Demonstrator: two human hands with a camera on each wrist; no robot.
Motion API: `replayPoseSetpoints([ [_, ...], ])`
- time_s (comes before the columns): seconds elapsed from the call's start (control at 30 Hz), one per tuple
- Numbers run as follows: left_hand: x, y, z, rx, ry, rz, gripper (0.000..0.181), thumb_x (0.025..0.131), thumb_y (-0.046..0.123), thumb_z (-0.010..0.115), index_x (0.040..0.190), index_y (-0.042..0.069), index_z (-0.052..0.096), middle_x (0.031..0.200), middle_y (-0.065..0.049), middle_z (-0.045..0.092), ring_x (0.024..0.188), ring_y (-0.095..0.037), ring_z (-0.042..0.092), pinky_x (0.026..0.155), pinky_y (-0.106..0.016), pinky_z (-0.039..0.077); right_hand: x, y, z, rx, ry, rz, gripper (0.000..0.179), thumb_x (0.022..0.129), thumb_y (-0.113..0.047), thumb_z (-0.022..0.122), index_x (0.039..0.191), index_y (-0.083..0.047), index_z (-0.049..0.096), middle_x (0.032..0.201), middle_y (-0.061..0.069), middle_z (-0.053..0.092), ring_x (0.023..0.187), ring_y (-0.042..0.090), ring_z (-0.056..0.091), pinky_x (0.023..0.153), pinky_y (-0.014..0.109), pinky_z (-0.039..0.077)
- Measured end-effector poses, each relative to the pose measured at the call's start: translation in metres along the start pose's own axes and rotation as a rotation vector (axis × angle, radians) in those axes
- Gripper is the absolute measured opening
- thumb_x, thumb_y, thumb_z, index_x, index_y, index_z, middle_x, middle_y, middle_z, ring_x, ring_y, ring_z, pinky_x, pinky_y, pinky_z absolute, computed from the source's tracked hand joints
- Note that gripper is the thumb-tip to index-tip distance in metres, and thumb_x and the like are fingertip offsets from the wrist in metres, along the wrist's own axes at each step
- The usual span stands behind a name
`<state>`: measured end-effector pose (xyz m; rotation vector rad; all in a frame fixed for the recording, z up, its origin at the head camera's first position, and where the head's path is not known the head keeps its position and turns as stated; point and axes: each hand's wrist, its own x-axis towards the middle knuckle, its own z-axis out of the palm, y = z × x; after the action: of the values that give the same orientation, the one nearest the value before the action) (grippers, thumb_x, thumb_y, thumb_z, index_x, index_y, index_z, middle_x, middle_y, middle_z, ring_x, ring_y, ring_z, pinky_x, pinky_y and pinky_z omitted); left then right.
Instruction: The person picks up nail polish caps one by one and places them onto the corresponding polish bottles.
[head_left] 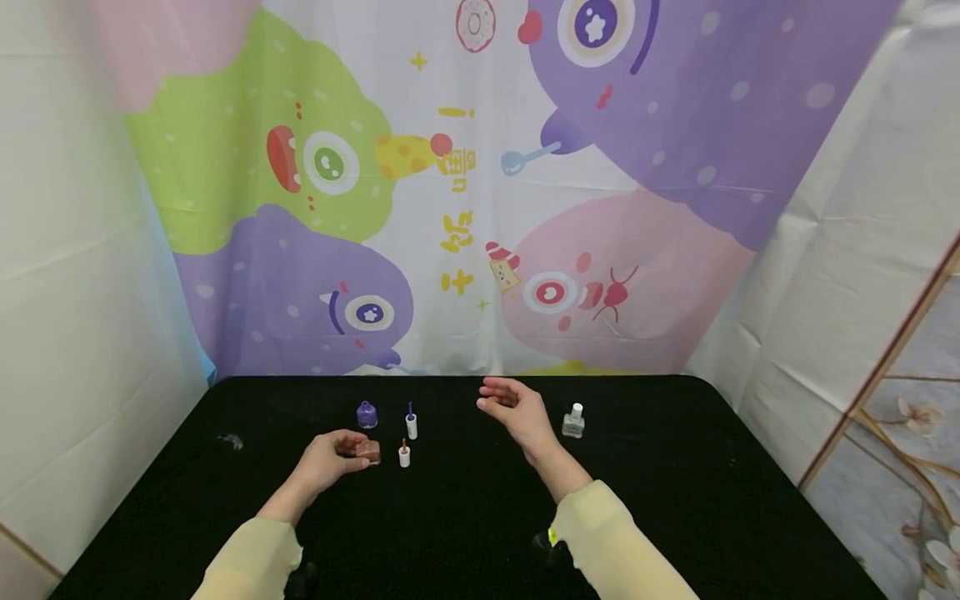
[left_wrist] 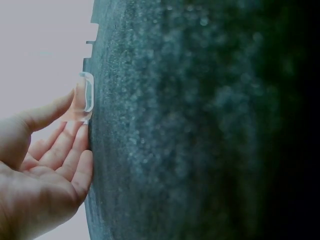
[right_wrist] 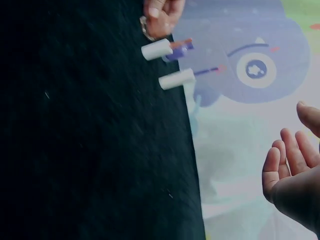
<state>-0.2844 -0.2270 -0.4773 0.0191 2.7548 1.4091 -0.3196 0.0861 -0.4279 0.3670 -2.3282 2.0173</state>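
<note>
From the head: pinched between thumb and fingers of the left hand (head_left: 327, 461), a brown bottle (head_left: 369, 452), on the black table (head_left: 480, 533) or just above it, impossible to tell which. Just behind, a purple bottle (head_left: 367, 415), upright with neck exposed. To the right of both, upright with brushes pointing up, a white cap with a brown brush (head_left: 405, 456) and, farther back, a white cap with a purple brush (head_left: 411, 427). Farther right, raised over the table, the right hand (head_left: 521, 417), relaxed, with a wide gap between thumb and fingers. Beyond, upright with white top on, a clear bottle (head_left: 573, 424). At the back, a cartoon curtain (head_left: 480, 92).

From the left wrist: brown bottle against the thumb, other fingers loosely extended alongside the table surface.

From the right wrist: right hand at the edge, fingers slightly bent, thumb apart; purple bottle partly hidden behind the nearer cap.
</note>
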Motion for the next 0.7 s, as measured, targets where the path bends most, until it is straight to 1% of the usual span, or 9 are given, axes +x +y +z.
replayPoseSetpoints([
  [0.13,0.0,-0.001,0.001,-0.003,0.02,-0.013,0.031,0.082,0.011,0.071,0.109,-0.001,0.062,0.103,-0.014,0.062,0.096,-0.026,0.058,0.082,-0.043,0.049,-0.002,0.005,0.016,-0.004,-0.047,0.006,0.037,0.085,-0.016,0.07,0.12,-0.007,0.061,0.116,0.015,0.065,0.105,0.021,0.061,0.092,0.036,0.049],
  [0.27,0.001,-0.003,0.003,-0.003,0.042,-0.029,0.023,0.083,0.01,0.071,0.103,0.002,0.065,0.099,-0.011,0.063,0.093,-0.023,0.058,0.081,-0.041,0.048,-0.003,0.009,0.032,-0.011,-0.088,0.022,0.037,0.086,-0.017,0.07,0.12,-0.007,0.061,0.115,0.015,0.065,0.105,0.02,0.061,0.093,0.035,0.049],
  [0.37,0.001,-0.003,0.003,0.001,0.048,-0.027,0.022,0.082,0.01,0.071,0.101,0.002,0.065,0.098,-0.01,0.064,0.091,-0.023,0.058,0.079,-0.041,0.048,-0.003,0.012,0.043,0.012,-0.098,0.042,0.035,0.085,-0.014,0.07,0.119,-0.006,0.061,0.114,0.015,0.065,0.103,0.02,0.062,0.092,0.035,0.049],
  [0.53,0.0,-0.004,0.003,0.0,0.05,-0.03,0.021,0.082,0.01,0.072,0.1,0.001,0.065,0.098,-0.011,0.063,0.091,-0.023,0.058,0.078,-0.041,0.048,-0.005,0.017,0.059,0.058,-0.122,0.078,0.036,0.085,-0.008,0.069,0.12,-0.001,0.06,0.116,0.021,0.063,0.104,0.025,0.061,0.091,0.036,0.049],
  [0.6,0.0,-0.004,0.003,0.002,0.052,-0.033,0.021,0.082,0.01,0.071,0.1,0.002,0.065,0.098,-0.011,0.064,0.091,-0.023,0.058,0.079,-0.041,0.048,-0.007,0.018,0.064,0.049,-0.129,0.085,0.037,0.084,-0.008,0.069,0.12,-0.002,0.06,0.116,0.021,0.063,0.104,0.026,0.061,0.091,0.036,0.05],
  [0.7,0.001,-0.003,0.003,0.003,0.053,-0.034,0.02,0.082,0.01,0.071,0.1,0.003,0.066,0.099,-0.01,0.064,0.092,-0.023,0.058,0.08,-0.041,0.048,-0.009,0.02,0.072,0.014,-0.127,0.094,0.038,0.083,-0.01,0.071,0.119,-0.004,0.061,0.114,0.017,0.065,0.102,0.024,0.061,0.089,0.035,0.05],
])
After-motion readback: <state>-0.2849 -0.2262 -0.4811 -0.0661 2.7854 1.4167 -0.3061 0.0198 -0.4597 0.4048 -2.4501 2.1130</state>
